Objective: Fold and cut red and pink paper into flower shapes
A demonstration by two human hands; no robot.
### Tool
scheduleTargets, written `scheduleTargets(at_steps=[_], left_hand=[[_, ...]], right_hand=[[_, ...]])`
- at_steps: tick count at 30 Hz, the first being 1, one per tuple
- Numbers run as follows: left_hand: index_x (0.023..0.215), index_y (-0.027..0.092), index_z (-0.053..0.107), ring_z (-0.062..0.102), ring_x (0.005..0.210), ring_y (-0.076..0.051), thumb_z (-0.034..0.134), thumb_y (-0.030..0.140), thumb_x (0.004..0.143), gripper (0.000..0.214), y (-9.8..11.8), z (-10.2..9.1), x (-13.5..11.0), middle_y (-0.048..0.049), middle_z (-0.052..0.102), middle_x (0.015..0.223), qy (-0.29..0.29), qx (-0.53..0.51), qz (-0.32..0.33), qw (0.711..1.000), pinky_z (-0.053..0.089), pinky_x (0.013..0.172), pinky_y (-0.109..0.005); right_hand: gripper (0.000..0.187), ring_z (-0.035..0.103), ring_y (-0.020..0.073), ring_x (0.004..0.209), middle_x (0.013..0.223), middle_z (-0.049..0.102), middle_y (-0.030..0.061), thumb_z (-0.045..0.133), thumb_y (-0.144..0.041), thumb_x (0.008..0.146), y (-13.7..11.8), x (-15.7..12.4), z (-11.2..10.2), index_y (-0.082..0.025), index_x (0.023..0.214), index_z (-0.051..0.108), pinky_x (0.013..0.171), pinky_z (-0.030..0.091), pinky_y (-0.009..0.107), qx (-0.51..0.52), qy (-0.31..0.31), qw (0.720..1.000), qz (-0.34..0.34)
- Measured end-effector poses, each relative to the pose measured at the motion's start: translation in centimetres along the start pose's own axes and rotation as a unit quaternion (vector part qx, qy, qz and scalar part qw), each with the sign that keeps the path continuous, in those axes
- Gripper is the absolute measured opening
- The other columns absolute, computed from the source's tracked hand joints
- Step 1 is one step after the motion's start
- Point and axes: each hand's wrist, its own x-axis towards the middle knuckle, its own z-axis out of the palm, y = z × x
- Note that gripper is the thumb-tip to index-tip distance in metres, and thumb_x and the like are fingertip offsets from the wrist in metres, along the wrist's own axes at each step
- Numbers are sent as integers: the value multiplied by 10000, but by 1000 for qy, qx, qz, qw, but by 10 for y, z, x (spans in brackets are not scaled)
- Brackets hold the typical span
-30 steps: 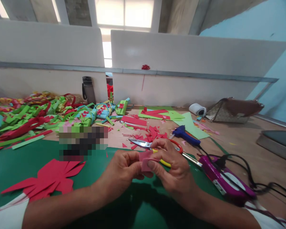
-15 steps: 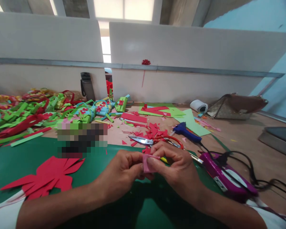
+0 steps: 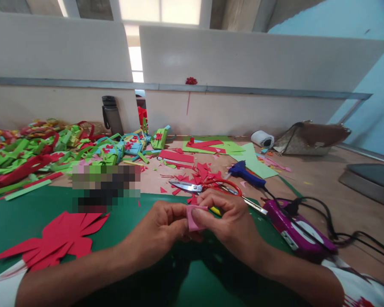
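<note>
A small folded piece of pink paper (image 3: 194,221) is pinched between both hands above the green mat (image 3: 166,277). My left hand (image 3: 166,224) grips its left edge, fingers closed. From the other side, my right hand (image 3: 232,219) presses its thumb flat on the paper's face. Just beyond the right hand lie red-handled scissors (image 3: 192,186), blades pointing left, among red paper scraps (image 3: 206,172). Something yellow shows partly behind the right fingers. Red cut-paper pieces (image 3: 62,234) are stacked by my left forearm.
A blue glue gun (image 3: 248,175) and a purple power strip (image 3: 297,228) with black cables lie to the right. Heaped green and red paper pieces (image 3: 25,149) fill the left, near a dark bottle (image 3: 112,116). A handbag (image 3: 313,138) and a white roll (image 3: 262,139) stand farther back.
The view has shifted slightly, so everything sits a little farther left. Both hands still hold the pink paper, with almost the same grip.
</note>
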Motion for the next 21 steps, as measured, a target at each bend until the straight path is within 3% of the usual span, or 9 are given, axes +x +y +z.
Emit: scheduleTargets(at_steps=[14, 21], left_hand=[[877, 129, 691, 605, 775, -183, 574, 350, 803, 261, 0, -2, 0, -58, 682, 805, -5, 14, 27, 1000, 439, 694, -265], [779, 109, 646, 503, 653, -142, 446, 377, 872, 347, -5, -1, 1, -33, 590, 694, 13, 80, 62, 995, 404, 617, -237]], right_hand=[[199, 554, 139, 614, 626, 598, -16, 608, -138, 760, 6, -2, 0, -185, 571, 565, 621, 419, 279, -7, -5, 1000, -6], [213, 550, 120, 592, 597, 584, -34, 601, -105, 754, 4, -2, 1, -184, 567, 537, 605, 421, 244, 0, -13, 1000, 12]])
